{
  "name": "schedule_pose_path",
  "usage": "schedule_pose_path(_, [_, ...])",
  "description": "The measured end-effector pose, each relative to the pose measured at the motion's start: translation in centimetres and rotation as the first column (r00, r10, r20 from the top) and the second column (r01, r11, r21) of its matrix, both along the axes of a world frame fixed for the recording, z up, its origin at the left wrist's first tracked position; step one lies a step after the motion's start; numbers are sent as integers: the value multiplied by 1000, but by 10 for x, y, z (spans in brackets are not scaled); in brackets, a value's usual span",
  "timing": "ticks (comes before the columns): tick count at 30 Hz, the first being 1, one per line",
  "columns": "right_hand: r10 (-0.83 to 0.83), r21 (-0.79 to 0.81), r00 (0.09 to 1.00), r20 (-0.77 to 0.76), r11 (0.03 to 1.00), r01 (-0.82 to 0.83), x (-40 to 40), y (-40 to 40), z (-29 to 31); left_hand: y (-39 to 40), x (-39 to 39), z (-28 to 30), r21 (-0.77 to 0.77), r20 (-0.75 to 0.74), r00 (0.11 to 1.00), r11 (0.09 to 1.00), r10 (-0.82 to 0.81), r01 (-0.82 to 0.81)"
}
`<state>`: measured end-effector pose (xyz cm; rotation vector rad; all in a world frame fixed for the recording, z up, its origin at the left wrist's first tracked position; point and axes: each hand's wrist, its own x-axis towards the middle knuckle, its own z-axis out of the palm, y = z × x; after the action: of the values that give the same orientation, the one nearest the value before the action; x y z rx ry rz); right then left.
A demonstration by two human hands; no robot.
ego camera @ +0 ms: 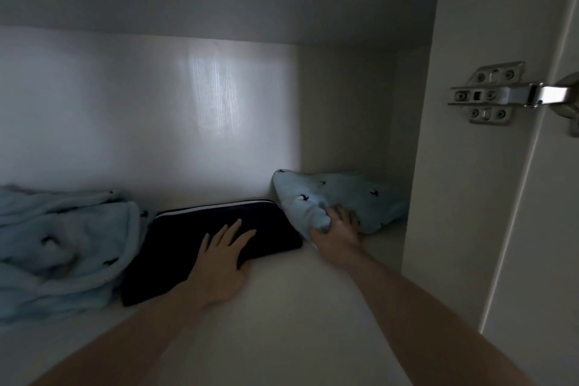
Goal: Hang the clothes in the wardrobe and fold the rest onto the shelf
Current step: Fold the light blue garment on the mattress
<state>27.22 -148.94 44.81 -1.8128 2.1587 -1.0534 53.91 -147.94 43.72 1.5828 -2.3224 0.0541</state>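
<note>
Here the right hand grips the blue garment.

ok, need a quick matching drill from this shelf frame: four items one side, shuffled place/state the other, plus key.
Items
1. dark folded garment
2. light blue bundle
3. light blue printed piece
4. door hinge

States
A. gripped by the right hand
B. heaped at the shelf's left end
C. screwed to the right side panel
D. under the flat left hand

Pairs: 1-D, 2-B, 3-A, 4-C
</note>
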Motion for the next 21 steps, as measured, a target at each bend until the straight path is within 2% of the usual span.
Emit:
schedule_pose_path(5, [-22,-29,1000,7,999,22,-6,-3,-4,0,-3,-10,-8,-5,1000,1000,23,-23])
schedule_pose_path(9, [-2,-57,998,-62,998,-1,-3,6,-12,-2,-3,-12,-14,7,999,999,39,-39])
schedule_pose_path(13, [-53,21,982,-181,998,58,3,28,-19,-5,-1,-14,-7,11,999,999,46,-46])
schedule_pose_path(21, [45,236,975,-218,972,8,12,85,-20,2,-3,-6,68,45,998,997,44,-47])
